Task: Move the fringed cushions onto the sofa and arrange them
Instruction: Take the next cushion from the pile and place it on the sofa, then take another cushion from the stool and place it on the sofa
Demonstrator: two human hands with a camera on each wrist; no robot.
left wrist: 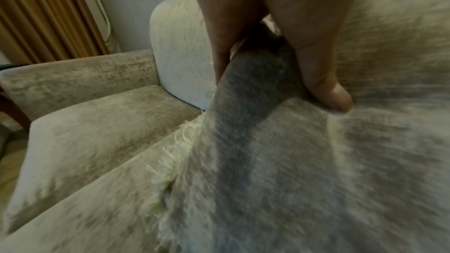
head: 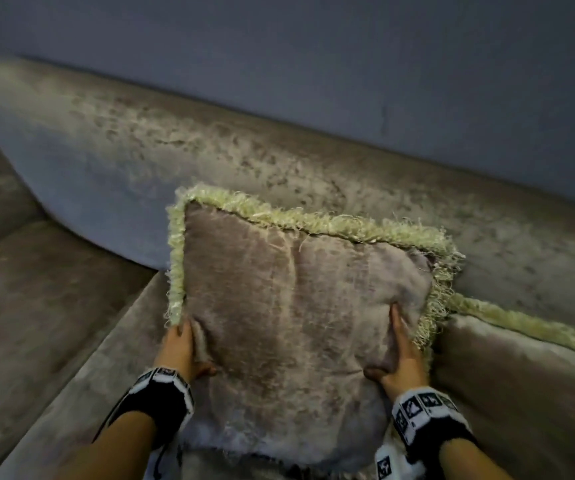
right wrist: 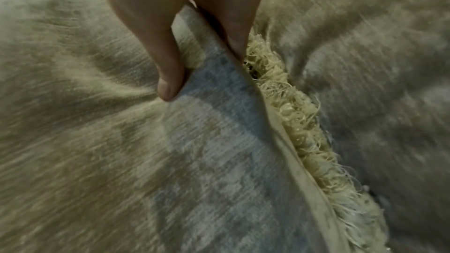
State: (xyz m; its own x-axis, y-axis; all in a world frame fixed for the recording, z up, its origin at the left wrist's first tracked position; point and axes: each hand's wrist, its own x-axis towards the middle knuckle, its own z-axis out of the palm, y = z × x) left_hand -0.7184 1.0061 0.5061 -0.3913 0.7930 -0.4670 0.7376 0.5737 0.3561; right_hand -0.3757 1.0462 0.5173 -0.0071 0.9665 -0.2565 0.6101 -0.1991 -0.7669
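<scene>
A taupe velvet cushion with a pale yellow fringe stands tilted against the sofa backrest. My left hand grips its left edge, thumb on the front face. My right hand grips its right edge the same way. In the left wrist view the thumb and fingers of the left hand pinch a fold of the cushion. In the right wrist view the right hand pinches the cushion beside its fringe. A second fringed cushion leans on the backrest just to the right.
The sofa seat stretches away to the left and is bare there. A grey wall rises behind the backrest. In the left wrist view a sofa arm and a brown curtain lie at the far end.
</scene>
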